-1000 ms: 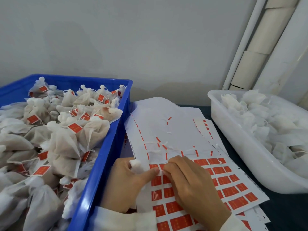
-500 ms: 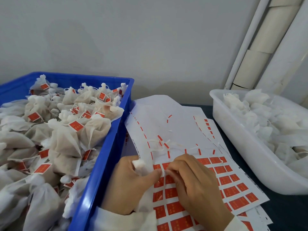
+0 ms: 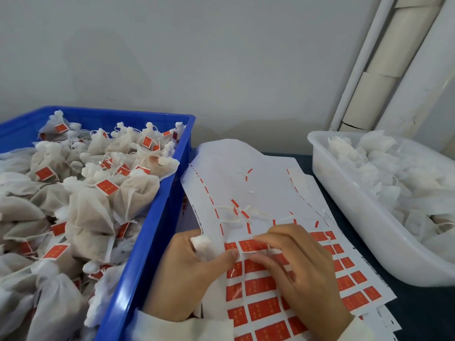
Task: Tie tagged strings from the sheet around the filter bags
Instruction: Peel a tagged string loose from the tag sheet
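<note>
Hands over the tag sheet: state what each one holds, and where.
Left hand grips a filter bag by its gathered neck. Right hand pinches a red tag at the sheet's top row.

Occlusions and cut-offs, head view

Right hand [image 3: 304,271] covers several tags on the sheet [image 3: 258,190]; its fingertip contact with a tag is too blurred to read. Left hand [image 3: 187,276] hides most of the filter bag [image 3: 200,244], only the bunched top shows. Tag print is illegible. Blue crate [image 3: 157,225] and white tub [image 3: 364,217] are cut by the frame edges.
</note>
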### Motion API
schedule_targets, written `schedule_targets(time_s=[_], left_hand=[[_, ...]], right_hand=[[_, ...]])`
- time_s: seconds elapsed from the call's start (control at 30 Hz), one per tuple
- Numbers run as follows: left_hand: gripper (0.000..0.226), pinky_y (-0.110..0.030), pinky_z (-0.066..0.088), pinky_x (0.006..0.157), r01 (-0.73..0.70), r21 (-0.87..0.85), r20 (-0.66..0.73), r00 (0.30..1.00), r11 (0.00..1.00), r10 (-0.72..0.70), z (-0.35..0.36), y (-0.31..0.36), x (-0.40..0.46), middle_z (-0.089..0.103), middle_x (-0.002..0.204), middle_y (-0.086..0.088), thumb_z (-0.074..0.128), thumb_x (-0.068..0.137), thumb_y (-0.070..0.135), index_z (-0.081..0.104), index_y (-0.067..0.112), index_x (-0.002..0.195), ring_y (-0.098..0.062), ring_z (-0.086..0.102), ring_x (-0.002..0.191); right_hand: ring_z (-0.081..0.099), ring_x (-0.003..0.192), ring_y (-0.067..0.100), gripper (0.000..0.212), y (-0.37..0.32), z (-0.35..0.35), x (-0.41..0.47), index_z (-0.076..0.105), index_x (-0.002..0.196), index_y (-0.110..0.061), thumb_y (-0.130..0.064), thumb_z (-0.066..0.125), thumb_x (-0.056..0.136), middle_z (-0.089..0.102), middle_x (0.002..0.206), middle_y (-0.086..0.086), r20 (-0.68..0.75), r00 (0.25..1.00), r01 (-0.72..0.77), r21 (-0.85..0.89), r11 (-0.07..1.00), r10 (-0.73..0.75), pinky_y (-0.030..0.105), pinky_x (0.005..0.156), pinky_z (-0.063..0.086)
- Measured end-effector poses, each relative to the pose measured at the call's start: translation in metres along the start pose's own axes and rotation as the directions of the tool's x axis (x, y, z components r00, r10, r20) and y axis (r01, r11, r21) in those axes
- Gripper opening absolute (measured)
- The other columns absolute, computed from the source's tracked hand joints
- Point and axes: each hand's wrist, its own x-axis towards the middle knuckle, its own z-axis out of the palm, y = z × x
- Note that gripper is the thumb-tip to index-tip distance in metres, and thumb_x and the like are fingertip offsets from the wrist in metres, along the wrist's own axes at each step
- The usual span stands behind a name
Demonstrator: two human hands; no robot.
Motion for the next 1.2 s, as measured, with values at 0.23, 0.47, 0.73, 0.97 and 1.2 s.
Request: schedule_targets(time_s=[0.23, 0.47, 0.73, 0.97, 1.2], left_hand=[[0.037, -0.026, 0.058, 0.058, -0.017, 0.013, 0.029, 0.999, 1.0, 0.016, 0.001, 0.001, -0.001, 0.073, 0.075, 0.012, 0.07, 0.05, 0.029, 0.061, 0.026, 0.085, -0.011, 0.071, 0.069], [0.033, -0.021, 0.056, 0.052, -0.008, 0.022, -0.026, 1.0, 1.0, 0.009, 0.003, -0.002, 0.001, 0.07, 0.08, 0.01, 0.073, 0.066, 0.017, 0.056, 0.027, 0.093, -0.009, 0.07, 0.066], [0.039, -0.027, 0.058, 0.055, -0.068, -0.036, -0.008, 0.998, 0.997, 0.067, 0.005, 0.001, -0.001, 0.072, 0.088, 0.007, 0.074, 0.066, 0.011, 0.056, 0.031, 0.095, -0.014, 0.071, 0.074], [0.017, -0.017, 0.052, 0.049, -0.134, -0.1, 0.01, 0.991, 0.986, 0.136, 0.006, 0.002, -0.005, 0.074, 0.08, 0.006, 0.066, 0.074, 0.013, 0.066, 0.019, 0.09, -0.014, 0.071, 0.07], [0.014, -0.018, 0.051, 0.046, -0.165, -0.143, -0.038, 0.986, 0.976, 0.162, 0.006, 0.004, -0.007, 0.074, 0.076, 0.001, 0.068, 0.072, 0.006, 0.069, 0.016, 0.082, -0.017, 0.071, 0.064]], right_hand=[[0.067, 0.072, 0.012, 0.038, 0.0, -0.003, 0.001, 0.074, 0.084, -0.01, -0.036, 0.048, 0.093, 0.071, 0.08, 0.002, 0.001, 0.996, 0.085, -0.075, 0.994, -0.085, 0.018, 0.08, 0.049], [0.069, 0.077, 0.011, 0.03, 0.003, -0.007, 0.002, 0.05, 0.105, -0.016, -0.042, 0.049, 0.088, 0.073, 0.085, -0.001, 0.127, 0.955, 0.287, -0.175, 0.942, -0.268, 0.02, 0.084, 0.048], [0.061, 0.085, 0.01, 0.027, -0.001, -0.001, 0.001, 0.052, 0.105, -0.018, -0.041, 0.046, 0.092, 0.072, 0.087, -0.001, 0.068, 0.97, 0.242, -0.138, 0.961, -0.234, 0.019, 0.089, 0.043], [0.066, 0.065, 0.007, 0.021, -0.009, 0.004, 0.001, 0.048, 0.094, -0.019, -0.036, 0.036, 0.098, 0.07, 0.073, -0.003, 0.047, 0.986, 0.167, -0.141, 0.976, -0.162, 0.013, 0.08, 0.045], [0.058, 0.056, 0.004, 0.015, -0.015, 0.006, 0.0, 0.044, 0.085, -0.02, -0.032, 0.05, 0.09, 0.064, 0.065, -0.004, 0.023, 0.996, 0.088, -0.072, 0.994, -0.087, 0.012, 0.061, 0.051]])
